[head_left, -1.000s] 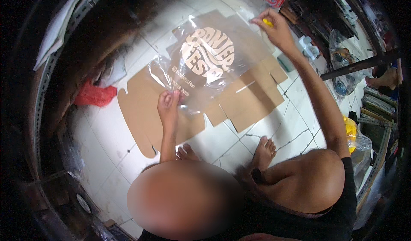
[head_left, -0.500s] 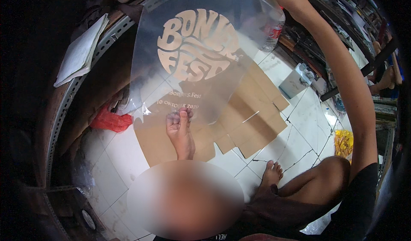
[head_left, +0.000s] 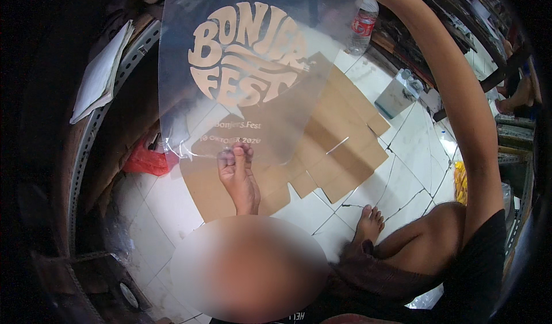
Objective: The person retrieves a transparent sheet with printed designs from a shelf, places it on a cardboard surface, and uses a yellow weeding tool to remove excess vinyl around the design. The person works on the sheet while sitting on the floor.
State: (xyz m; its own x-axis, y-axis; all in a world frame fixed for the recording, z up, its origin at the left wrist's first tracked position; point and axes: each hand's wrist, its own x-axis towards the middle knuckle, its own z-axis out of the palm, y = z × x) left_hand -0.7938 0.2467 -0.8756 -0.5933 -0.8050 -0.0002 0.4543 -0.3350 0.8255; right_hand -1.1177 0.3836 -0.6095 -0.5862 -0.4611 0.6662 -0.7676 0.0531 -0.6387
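Observation:
A clear plastic sheet [head_left: 241, 79] with pale round lettering and two small printed lines hangs in front of me, its top cut off by the upper edge. My left hand [head_left: 237, 171] pinches its lower edge, thumb on the near side and fingers showing through the film. My right forearm [head_left: 454, 65] stretches up along the right to the sheet's upper right side. The right hand itself lies beyond the upper edge, so its grip is hidden.
Flattened brown cardboard [head_left: 339, 146] lies on the white tiled floor. Beyond it stand a red-labelled bottle [head_left: 363, 25] and a pale box [head_left: 397, 97]. At left, a metal shelf edge [head_left: 133, 62] bears papers [head_left: 102, 74]; a red plastic bag [head_left: 148, 157] is below.
The sheet has shifted left and slightly up, with my left hand moving a little the same way. My right hand has passed out of view at the top, and the bottle shows more fully.

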